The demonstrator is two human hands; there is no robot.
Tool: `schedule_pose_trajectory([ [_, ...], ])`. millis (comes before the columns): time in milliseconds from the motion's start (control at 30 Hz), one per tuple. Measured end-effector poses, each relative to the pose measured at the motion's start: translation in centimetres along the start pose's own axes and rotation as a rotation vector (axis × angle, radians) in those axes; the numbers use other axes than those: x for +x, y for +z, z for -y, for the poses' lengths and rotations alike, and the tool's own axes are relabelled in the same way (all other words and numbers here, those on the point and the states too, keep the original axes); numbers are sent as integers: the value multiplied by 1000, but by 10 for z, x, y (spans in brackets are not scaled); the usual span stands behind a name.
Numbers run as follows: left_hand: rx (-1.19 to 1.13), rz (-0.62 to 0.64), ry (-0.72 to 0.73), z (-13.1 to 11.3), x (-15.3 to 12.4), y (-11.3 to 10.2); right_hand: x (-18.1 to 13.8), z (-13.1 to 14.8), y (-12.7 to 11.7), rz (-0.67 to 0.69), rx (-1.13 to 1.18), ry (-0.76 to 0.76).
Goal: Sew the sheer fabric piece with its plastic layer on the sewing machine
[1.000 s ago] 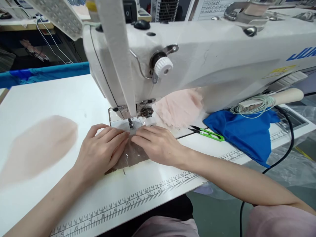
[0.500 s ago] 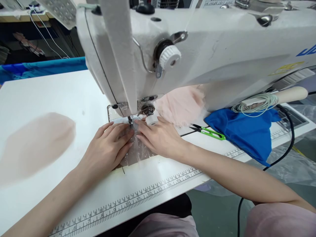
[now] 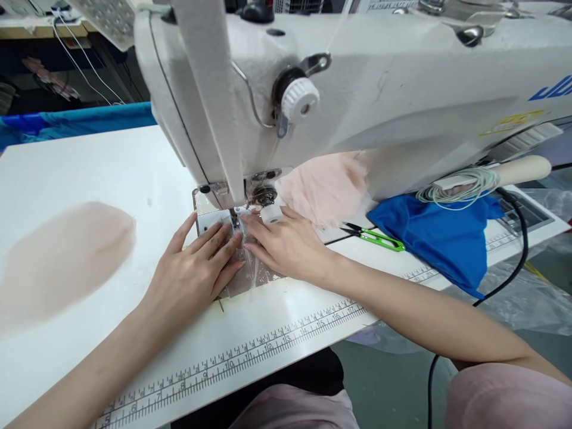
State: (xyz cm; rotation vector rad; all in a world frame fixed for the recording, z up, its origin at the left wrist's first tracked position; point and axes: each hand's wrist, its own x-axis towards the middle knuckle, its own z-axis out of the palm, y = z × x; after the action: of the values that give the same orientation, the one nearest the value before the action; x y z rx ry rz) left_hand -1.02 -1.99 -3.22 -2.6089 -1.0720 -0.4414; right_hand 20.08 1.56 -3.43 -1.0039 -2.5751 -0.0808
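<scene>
A white industrial sewing machine fills the top of the head view. A small sheer pinkish fabric piece lies under its needle and presser foot. My left hand lies flat on the left part of that piece, fingers stretched toward the needle. My right hand presses flat on the right part, fingertips right beside the presser foot. Both hands rest on the fabric without grasping it. The part of the piece beneath my palms is hidden.
A stack of sheer pink pieces lies at left on the white table. Pink fabric bunches behind the needle. Green thread snips, blue cloth and a black cable lie at right. A printed ruler runs along the front edge.
Both hands have slid forward toward the needle, pushing the sheer piece further under the presser foot. The camera has shifted slightly closer.
</scene>
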Motion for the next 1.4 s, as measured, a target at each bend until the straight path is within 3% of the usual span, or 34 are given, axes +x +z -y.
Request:
schedule_pose_trajectory([
  [400, -6, 8, -17, -1, 2, -2, 1, 1, 0, -3, 2, -3],
  [800, -22, 2, -57, -3, 2, -2, -3, 0, -2, -120, -39, -94],
  [967, -102, -37, 110, 1, -7, -12, -6, -4, -4, -222, -23, -262],
  [1100, -74, -71, 204, 4, -11, -14, -7, -9, -11, -151, 83, -381],
  [1233, -129, -117, 131, 2, -7, -12, -8, -9, -13, -100, 89, -401],
  [1400, -154, -137, 46, -3, -5, -10, -8, -5, -7, -222, -31, -393],
])
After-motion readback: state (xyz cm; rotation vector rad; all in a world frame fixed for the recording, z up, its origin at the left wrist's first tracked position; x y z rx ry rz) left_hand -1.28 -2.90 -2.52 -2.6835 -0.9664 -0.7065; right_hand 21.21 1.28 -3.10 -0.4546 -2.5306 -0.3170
